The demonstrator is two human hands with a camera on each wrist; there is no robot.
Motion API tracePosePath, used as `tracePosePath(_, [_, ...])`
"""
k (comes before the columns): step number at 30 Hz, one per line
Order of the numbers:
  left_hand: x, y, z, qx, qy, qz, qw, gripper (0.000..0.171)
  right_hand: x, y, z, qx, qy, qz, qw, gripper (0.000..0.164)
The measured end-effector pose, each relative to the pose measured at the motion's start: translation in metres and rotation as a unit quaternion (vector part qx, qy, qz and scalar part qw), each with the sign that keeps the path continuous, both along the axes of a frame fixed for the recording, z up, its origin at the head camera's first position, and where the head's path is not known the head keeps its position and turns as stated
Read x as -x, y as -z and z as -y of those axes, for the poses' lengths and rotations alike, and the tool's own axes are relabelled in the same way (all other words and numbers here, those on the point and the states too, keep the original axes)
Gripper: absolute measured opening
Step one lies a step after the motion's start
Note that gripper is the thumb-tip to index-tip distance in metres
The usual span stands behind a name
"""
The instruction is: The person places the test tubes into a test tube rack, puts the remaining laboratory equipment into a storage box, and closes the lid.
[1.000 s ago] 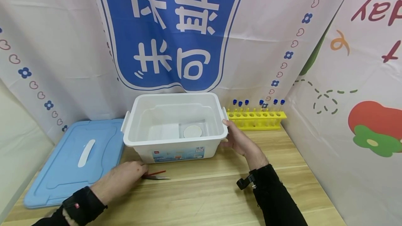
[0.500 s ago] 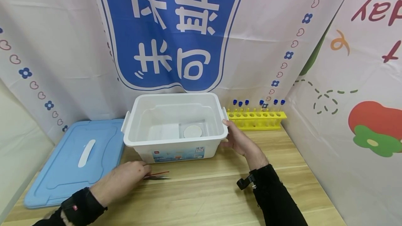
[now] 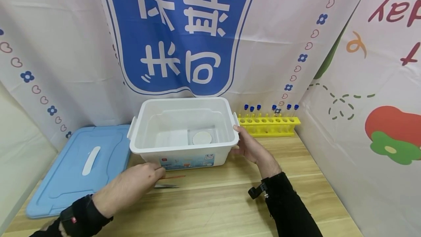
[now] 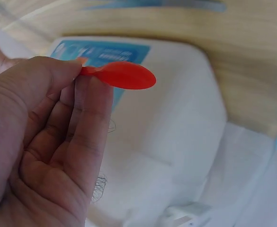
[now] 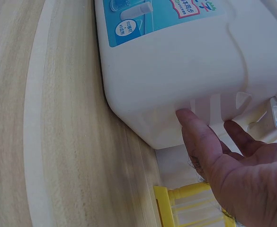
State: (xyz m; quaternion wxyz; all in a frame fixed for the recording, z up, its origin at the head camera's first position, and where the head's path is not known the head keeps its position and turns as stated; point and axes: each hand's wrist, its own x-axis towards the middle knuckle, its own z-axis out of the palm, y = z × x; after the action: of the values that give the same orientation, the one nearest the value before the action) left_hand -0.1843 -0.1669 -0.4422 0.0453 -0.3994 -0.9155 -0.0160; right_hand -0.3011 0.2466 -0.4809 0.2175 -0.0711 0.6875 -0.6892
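Note:
My left hand (image 3: 139, 180) pinches a small red plastic spoon (image 4: 126, 75) between thumb and forefinger, just in front of the white box. In the head view only a thin red length of it shows past the fingers. Below that hand a slim, pointed metal tool (image 3: 167, 186) lies on the table. The white box (image 3: 144, 150) is without its lid and has a blue label (image 3: 187, 162) on its front. Fingers extended, my right hand (image 3: 251, 147) touches the box's right end with its fingertips, near the side latch. A round white disc (image 3: 202, 138) lies inside the box.
A blue lid (image 3: 70, 178) with a white handle (image 3: 90, 160) lies flat left of the box. Behind my right hand stands a yellow test tube rack (image 3: 269, 121) with several blue-capped tubes. Printed cloth walls (image 3: 342, 156) border the wooden table (image 3: 213, 207).
My left hand has lifted slightly and moved right with the red spoon, away from the metal tool, which stays on the table. My right hand has kept its place at the box.

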Motion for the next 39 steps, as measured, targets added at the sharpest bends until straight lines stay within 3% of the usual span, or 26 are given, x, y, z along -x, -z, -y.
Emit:
tracePosePath(15, [0.000, -0.056, -0.028, -0.060, 0.053, -0.040, 0.9960, 0.026, 0.001, 0.000, -0.001, 0.001, -0.003, 0.001, 1.000, 0.081])
tracePosePath(20, [0.001, -0.075, -0.036, -0.083, 0.056, 0.004, 0.9950, 0.022, 0.001, 0.001, -0.001, -0.001, -0.003, 0.000, 1.000, 0.082])
tracePosePath(24, [0.004, -0.089, -0.042, -0.094, 0.057, 0.015, 0.9939, 0.022, 0.001, 0.001, -0.001, -0.001, -0.003, 0.001, 1.000, 0.082])
tracePosePath(29, [0.010, -0.104, -0.051, -0.114, 0.069, 0.014, 0.9909, 0.018, 0.002, 0.002, -0.002, 0.001, -0.004, 0.003, 1.000, 0.081])
tracePosePath(39, [0.033, -0.129, -0.072, -0.138, 0.076, 0.013, 0.9874, 0.019, 0.004, 0.004, -0.003, 0.000, -0.010, 0.000, 1.000, 0.081])
